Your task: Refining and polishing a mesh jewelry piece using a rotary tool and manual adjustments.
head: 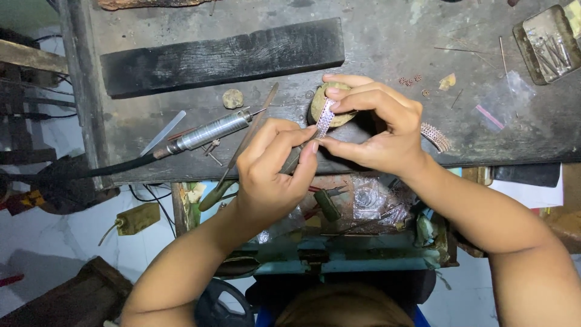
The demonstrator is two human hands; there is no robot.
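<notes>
Nearest, below the bench edge, an open drawer holds clear plastic bags and green-handled pliers. Above it both hands meet at the bench's near edge: the left hand and the right hand each pinch an end of a narrow silver mesh strip, held upright against a round putty lump, fingertips almost touching. Farther left lie a metal rotary handpiece on its black cable and a small stone, a charred black block lies beyond, and a tray of small tools sits far right.
</notes>
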